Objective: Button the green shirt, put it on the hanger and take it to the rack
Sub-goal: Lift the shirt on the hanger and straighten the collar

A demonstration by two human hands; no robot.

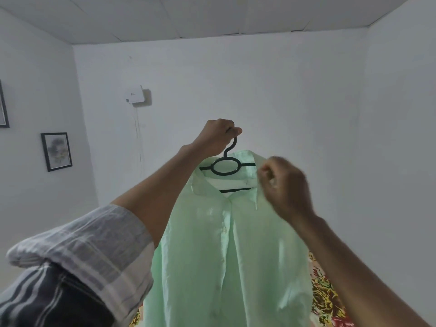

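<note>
Shirt [226,256] hangs on the hanger [224,166], held up before you.
Your left hand [217,135] grips the hook; your right hand [280,182], blurred, pinches the collar beside the hanger. The cloth looks light, limp and slippery: carry by the hook.

One green shirt [226,256], one black hanger [225,166], two bare hands, left hand [215,135] far, right hand [283,187] nearer, two framed pictures [56,151] on the left wall, one white wall box [135,95], one floral cloth [326,293] low right
</note>
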